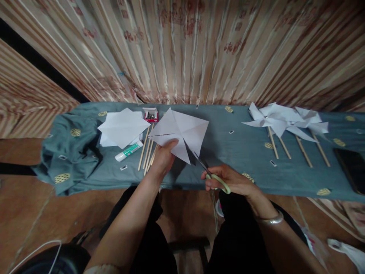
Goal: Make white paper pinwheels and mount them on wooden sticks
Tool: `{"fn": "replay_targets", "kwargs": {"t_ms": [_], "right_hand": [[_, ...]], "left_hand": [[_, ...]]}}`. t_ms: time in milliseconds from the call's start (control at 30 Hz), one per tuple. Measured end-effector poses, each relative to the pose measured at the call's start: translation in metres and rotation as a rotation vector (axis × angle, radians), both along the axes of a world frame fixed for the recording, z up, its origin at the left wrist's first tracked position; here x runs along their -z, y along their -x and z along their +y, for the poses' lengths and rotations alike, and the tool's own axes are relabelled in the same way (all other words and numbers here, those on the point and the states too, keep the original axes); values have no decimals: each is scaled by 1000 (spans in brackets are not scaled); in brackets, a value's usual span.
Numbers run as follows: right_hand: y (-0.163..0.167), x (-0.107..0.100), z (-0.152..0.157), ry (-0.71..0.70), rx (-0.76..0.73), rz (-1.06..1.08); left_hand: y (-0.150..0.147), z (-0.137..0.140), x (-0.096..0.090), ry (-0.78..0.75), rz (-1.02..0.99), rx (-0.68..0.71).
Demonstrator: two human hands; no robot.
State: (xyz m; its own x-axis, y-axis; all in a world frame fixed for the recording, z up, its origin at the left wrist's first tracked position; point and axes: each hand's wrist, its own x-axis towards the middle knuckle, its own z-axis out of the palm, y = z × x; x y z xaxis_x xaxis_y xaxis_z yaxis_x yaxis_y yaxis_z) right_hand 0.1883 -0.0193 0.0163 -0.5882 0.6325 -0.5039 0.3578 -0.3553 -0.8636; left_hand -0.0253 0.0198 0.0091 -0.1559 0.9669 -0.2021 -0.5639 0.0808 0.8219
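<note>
My left hand [167,156] pinches a white square of paper [191,125] near its lower middle, the thumb lying on top. Two slits run in from its corners, one on the left and one at the bottom right. In my right hand [224,178] is a pair of scissors [219,182] with pale green handles. Their blades point up and left, with the tip close to the paper's lower right slit. Whether the blades touch the paper I cannot tell. Left of the paper lie several thin wooden sticks [145,149], partly hidden by my left hand and the sheet.
A stack of white paper squares [122,127], a glue stick [129,151] and a small red box of metal pins [150,115] lie on the left. Several paper pinwheels [281,118] on sticks lie right, near a dark phone [349,167]. A green patterned cloth [225,146] covers the table; a curtain [182,53] hangs behind.
</note>
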Motion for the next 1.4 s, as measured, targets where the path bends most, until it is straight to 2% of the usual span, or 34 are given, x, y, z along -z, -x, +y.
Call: {"fn": "replay_targets", "kwargs": {"t_ms": [100, 200, 267, 400, 533, 633, 700, 767, 833, 1000, 1100, 1200, 1300, 1400], "right_hand": [[-16, -4, 2, -13, 24, -11], [-34, -6, 7, -54, 110, -54], [-43, -5, 11, -130, 243, -66], [-43, 1, 20, -331, 599, 3], [-31, 6, 30, -443, 735, -17], [-25, 6, 35, -404, 728, -4], [-22, 5, 36, -320, 710, 47], [-19, 5, 35, -233, 721, 106], [-14, 7, 35, -178, 798, 178], [5, 16, 39, -134, 1114, 384], [15, 22, 42, -159, 1146, 423], [22, 26, 42, -190, 1130, 419], [27, 29, 38, -251, 1075, 360], [29, 28, 34, -338, 993, 272]], "left_hand": [[10, 2, -2, 28, -4, 4], [16, 1, -4, 47, 8, -34], [17, -1, -5, 57, 17, -36], [12, -6, -4, 104, 45, 34], [3, -12, 5, 171, 119, 145], [0, -14, 13, 220, 210, 203], [0, -14, 14, 233, 248, 204], [0, -14, 10, 218, 205, 229], [1, -14, 3, 171, 75, 281], [-1, -18, -12, 95, -197, 386], [-8, -20, -12, 44, -240, 398], [-17, -19, -10, 11, -201, 385], [-24, -15, -6, 53, -160, 312], [-26, -10, -2, 124, -142, 182]]}}
